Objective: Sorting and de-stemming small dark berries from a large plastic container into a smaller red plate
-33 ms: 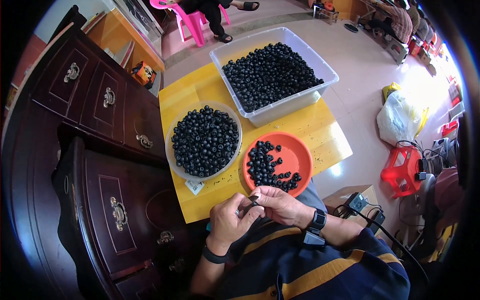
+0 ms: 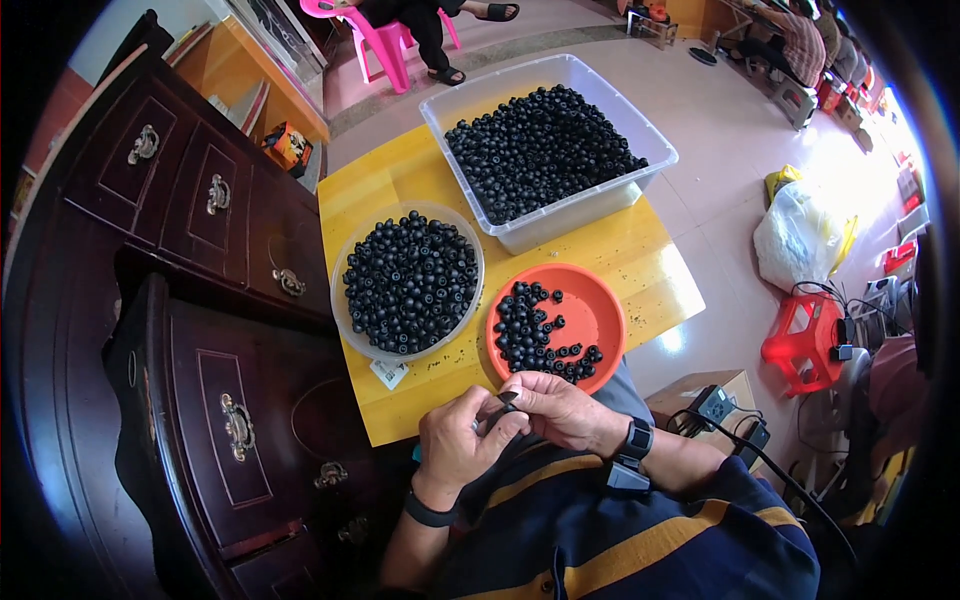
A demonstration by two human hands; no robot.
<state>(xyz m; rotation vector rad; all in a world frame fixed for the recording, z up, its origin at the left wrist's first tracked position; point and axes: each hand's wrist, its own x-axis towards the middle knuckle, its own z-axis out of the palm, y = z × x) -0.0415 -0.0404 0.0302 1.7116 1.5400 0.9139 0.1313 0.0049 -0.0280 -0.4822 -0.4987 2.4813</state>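
My left hand (image 2: 462, 440) and my right hand (image 2: 562, 410) meet in front of my body, fingers closed in a pinch. Between the fingertips is a small black part (image 2: 509, 405), mostly covered by them; a dark pointed tip shows at my right thumb. Just beyond my hands, a shallow orange dish (image 2: 598, 312) holds loose black rounded parts (image 2: 522, 332) with holes, gathered toward its left and near side. To its left stands a round clear tub (image 2: 478, 290) heaped with similar parts. Farther back is a large clear plastic bin (image 2: 545, 233) holding many more.
These containers stand on a yellow table (image 2: 655, 275) strewn with dark crumbs. A dark wooden cabinet (image 2: 225, 350) closes off the left side. At right are a red stool (image 2: 803, 345), a white plastic bag (image 2: 795, 235) and cables. Other people sit farther off, one on a pink chair (image 2: 385, 50).
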